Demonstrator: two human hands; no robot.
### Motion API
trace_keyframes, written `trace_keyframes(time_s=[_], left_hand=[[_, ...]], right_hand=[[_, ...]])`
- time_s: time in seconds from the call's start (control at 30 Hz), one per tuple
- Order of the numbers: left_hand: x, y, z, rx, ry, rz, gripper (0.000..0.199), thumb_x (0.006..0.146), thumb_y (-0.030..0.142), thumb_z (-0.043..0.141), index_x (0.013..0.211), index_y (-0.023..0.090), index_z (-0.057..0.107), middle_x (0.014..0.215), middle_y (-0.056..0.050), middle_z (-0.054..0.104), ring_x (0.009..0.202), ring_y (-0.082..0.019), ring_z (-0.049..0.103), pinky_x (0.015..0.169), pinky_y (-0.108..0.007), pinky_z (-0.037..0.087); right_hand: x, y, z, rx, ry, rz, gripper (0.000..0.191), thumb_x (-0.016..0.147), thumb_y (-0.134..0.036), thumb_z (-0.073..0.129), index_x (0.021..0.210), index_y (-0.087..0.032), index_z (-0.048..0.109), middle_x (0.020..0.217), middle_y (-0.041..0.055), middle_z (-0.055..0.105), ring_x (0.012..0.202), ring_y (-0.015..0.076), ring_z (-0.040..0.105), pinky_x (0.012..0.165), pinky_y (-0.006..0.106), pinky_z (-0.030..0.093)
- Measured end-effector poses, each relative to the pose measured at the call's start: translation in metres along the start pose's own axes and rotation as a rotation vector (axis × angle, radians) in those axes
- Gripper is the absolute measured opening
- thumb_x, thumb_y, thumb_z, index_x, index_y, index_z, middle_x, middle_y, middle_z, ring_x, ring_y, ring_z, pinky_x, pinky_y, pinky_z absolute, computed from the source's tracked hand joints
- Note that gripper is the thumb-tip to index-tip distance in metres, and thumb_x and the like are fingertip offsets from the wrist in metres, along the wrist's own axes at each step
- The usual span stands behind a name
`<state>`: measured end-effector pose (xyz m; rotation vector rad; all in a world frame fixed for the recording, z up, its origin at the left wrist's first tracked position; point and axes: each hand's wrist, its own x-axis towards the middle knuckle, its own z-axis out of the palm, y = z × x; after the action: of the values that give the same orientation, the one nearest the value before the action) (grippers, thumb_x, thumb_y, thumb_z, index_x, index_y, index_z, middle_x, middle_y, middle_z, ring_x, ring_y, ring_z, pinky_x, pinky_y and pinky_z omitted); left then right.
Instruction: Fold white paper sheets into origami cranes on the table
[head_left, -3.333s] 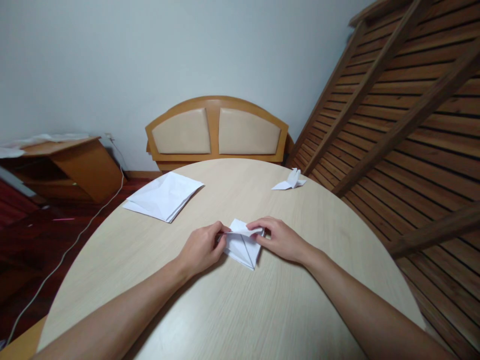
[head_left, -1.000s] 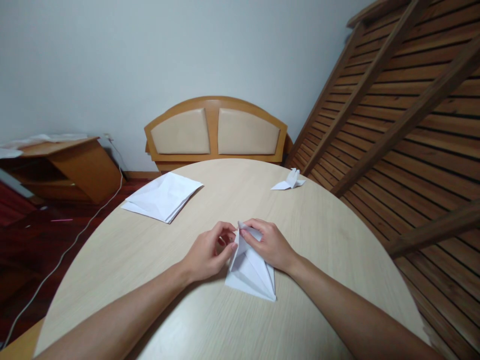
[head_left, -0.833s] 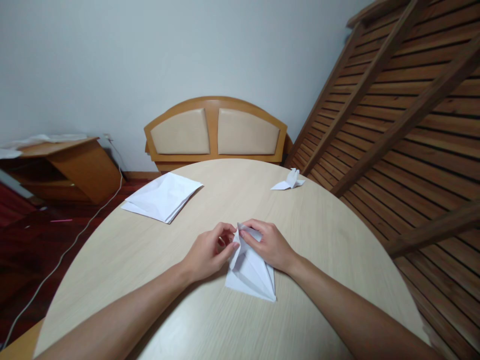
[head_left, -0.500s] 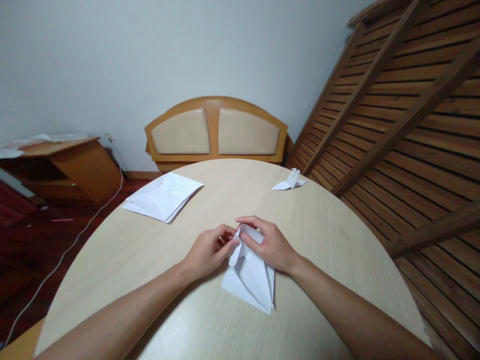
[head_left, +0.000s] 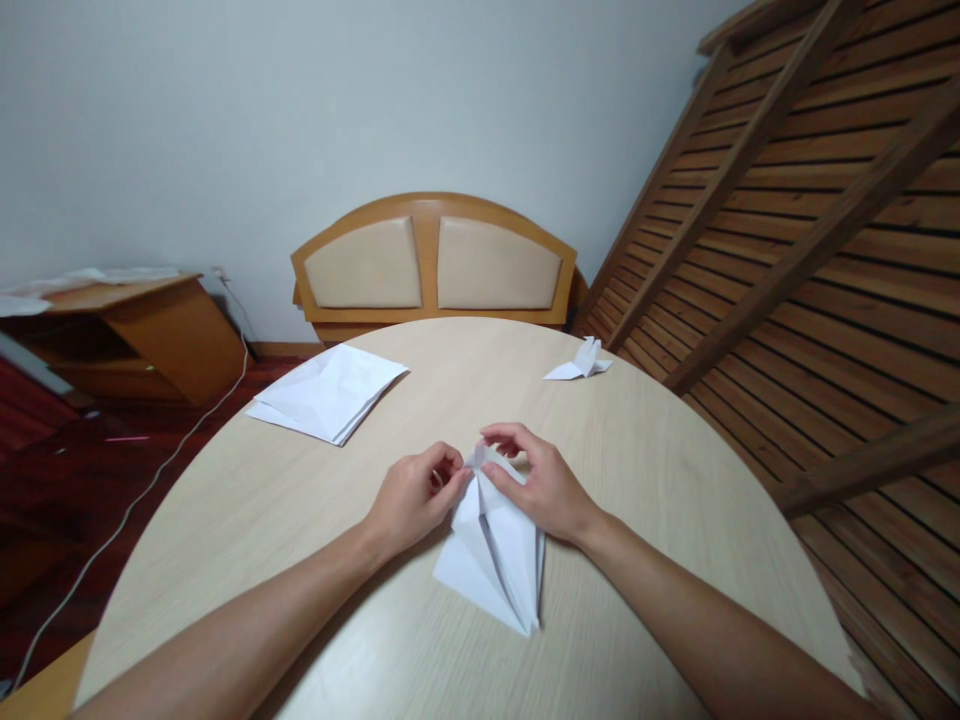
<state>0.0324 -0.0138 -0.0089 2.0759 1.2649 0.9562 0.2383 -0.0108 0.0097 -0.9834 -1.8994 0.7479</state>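
Observation:
A white folded sheet of paper (head_left: 487, 560) lies on the table in front of me, its layers partly parted along a crease down the middle. My left hand (head_left: 421, 492) pinches its upper left edge between thumb and fingers. On the upper right side, my right hand (head_left: 541, 482) grips the paper, thumb on top and fingers curled around the far corner. The paper's far tip is partly hidden by my fingers.
A stack of white paper (head_left: 330, 392) lies at the table's left. A small folded paper bird (head_left: 581, 362) stands at the far right. Beyond the round table (head_left: 247, 560) is a padded headboard (head_left: 431, 205); wooden slats (head_left: 825, 260) lean on the right.
The lifted flap at the upper left of the paper has come down flatter, and the middle crease shows more clearly. The near end of the paper has shifted slightly left.

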Motion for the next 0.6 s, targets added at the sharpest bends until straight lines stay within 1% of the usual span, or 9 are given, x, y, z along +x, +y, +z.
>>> trace_keyframes(time_s=[0.13, 0.2, 0.23, 0.3, 0.37, 0.43, 0.53, 0.6], left_hand=[[0.002, -0.003, -0.001, 0.026, 0.090, -0.056, 0.016, 0.093, 0.035, 0.056, 0.087, 0.021, 0.050, 0.064, 0.004, 0.061, 0.052, -0.012, 0.054, 0.051, -0.023, 0.037], [0.002, -0.004, -0.001, 0.038, 0.106, -0.067, 0.017, 0.093, 0.035, 0.055, 0.086, 0.022, 0.047, 0.063, 0.005, 0.060, 0.051, -0.012, 0.053, 0.051, -0.023, 0.036], [0.002, -0.005, -0.001, 0.047, 0.105, -0.068, 0.017, 0.093, 0.035, 0.055, 0.087, 0.022, 0.046, 0.063, 0.005, 0.060, 0.051, -0.012, 0.053, 0.051, -0.023, 0.035], [0.002, -0.005, -0.001, 0.063, 0.083, -0.066, 0.015, 0.093, 0.034, 0.054, 0.089, 0.022, 0.046, 0.064, 0.005, 0.062, 0.051, -0.012, 0.053, 0.051, -0.023, 0.035], [0.001, -0.004, -0.002, 0.067, 0.052, -0.056, 0.013, 0.093, 0.033, 0.054, 0.095, 0.022, 0.047, 0.067, 0.004, 0.064, 0.051, -0.012, 0.053, 0.052, -0.023, 0.036], [0.000, -0.003, -0.001, 0.086, 0.021, -0.033, 0.015, 0.092, 0.032, 0.055, 0.101, 0.022, 0.047, 0.070, 0.004, 0.065, 0.050, -0.012, 0.054, 0.053, -0.023, 0.037], [-0.001, -0.003, -0.002, 0.182, -0.020, 0.012, 0.017, 0.091, 0.032, 0.057, 0.104, 0.022, 0.050, 0.072, 0.003, 0.066, 0.054, -0.013, 0.056, 0.055, -0.024, 0.038], [-0.001, -0.003, -0.002, 0.235, -0.032, 0.026, 0.015, 0.092, 0.032, 0.056, 0.102, 0.022, 0.054, 0.074, 0.002, 0.067, 0.058, -0.014, 0.059, 0.057, -0.025, 0.040]], right_hand=[[-0.002, 0.005, 0.002, -0.027, -0.062, 0.047, 0.077, 0.074, -0.034, 0.082, 0.140, -0.026, 0.042, 0.128, 0.0092, 0.059, 0.102, 0.0207, 0.062, 0.093, 0.039, 0.050], [-0.003, 0.008, 0.003, -0.047, -0.098, 0.058, 0.093, 0.068, -0.035, 0.086, 0.146, -0.028, 0.035, 0.131, 0.0093, 0.057, 0.107, 0.0223, 0.060, 0.096, 0.041, 0.049], [-0.004, 0.010, 0.004, -0.054, -0.115, 0.062, 0.098, 0.067, -0.035, 0.087, 0.148, -0.029, 0.032, 0.132, 0.0093, 0.056, 0.110, 0.0229, 0.060, 0.098, 0.041, 0.048], [-0.005, 0.012, 0.006, -0.057, -0.143, 0.068, 0.101, 0.068, -0.032, 0.086, 0.151, -0.030, 0.028, 0.134, 0.0099, 0.055, 0.115, 0.0238, 0.058, 0.101, 0.042, 0.047], [-0.006, 0.014, 0.007, -0.057, -0.164, 0.066, 0.100, 0.071, -0.027, 0.083, 0.152, -0.030, 0.026, 0.136, 0.0106, 0.054, 0.119, 0.0245, 0.056, 0.103, 0.043, 0.045], [-0.006, 0.016, 0.008, -0.061, -0.172, 0.054, 0.099, 0.073, -0.023, 0.081, 0.153, -0.030, 0.024, 0.136, 0.0107, 0.054, 0.122, 0.0247, 0.055, 0.105, 0.043, 0.044], [-0.005, 0.018, 0.008, -0.079, -0.157, 0.043, 0.094, 0.076, -0.021, 0.077, 0.153, -0.030, 0.024, 0.132, 0.0095, 0.056, 0.116, 0.0229, 0.057, 0.103, 0.042, 0.045], [-0.004, 0.018, 0.007, -0.093, -0.130, 0.050, 0.086, 0.079, -0.021, 0.075, 0.150, -0.029, 0.028, 0.127, 0.0083, 0.057, 0.108, 0.0210, 0.059, 0.098, 0.040, 0.047]])
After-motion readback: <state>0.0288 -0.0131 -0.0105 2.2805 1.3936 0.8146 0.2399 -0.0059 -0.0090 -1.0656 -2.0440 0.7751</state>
